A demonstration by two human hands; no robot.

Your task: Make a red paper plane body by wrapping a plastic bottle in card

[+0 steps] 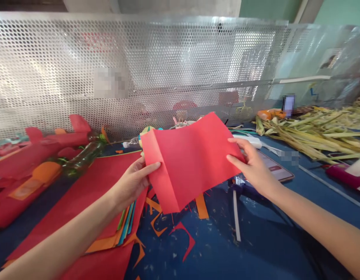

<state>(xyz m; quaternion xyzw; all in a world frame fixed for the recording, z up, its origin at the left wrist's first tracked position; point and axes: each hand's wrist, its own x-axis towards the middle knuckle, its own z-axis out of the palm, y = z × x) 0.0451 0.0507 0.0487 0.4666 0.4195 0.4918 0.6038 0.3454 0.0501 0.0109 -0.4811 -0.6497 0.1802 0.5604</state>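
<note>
A folded sheet of paper [191,161] is held above the table [256,249] between the left hand [133,182] and the right hand [254,165], with stacked paper sheets [89,202] lying left, a bundle of leaf strips [317,130] far right, and a perforated screen [139,70] behind.

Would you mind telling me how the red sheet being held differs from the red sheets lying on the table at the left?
The held red sheet is lifted by the left hand and right hand; the red sheets on the table lie flat. The held one shows fold creases; those look smooth and larger. Both are red paper.
</note>
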